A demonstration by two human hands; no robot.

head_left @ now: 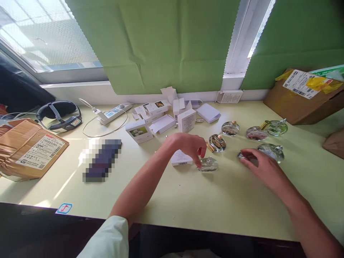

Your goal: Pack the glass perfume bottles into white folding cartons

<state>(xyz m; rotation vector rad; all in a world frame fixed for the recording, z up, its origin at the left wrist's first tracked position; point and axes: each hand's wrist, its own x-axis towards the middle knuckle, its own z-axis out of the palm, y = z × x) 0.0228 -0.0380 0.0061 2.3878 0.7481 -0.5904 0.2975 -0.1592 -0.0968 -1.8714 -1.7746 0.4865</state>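
My left hand [189,147] is closed with curled fingers, a fingertip and thumb at the left shoulder of a clear glass perfume bottle [210,165] with a silver neck. My right hand [264,166] pinches a small shiny silver cap [244,156] just above the table, to the right of that bottle. Behind the right fingers lies another round glass bottle [272,152], partly covered by the hand. A small white box [182,158] with a barcode lies beneath my left wrist. A round bottle with a gold neck [218,142] and a gold cap [210,147] sit just beyond.
Farther back are more round perfume bottles [230,128], several opened white cartons [186,120] and a power strip [115,113]. Cardboard boxes stand at the left [40,150] and right [303,96]. A blurred dark object [103,161] and a headset [60,116] lie to the left.
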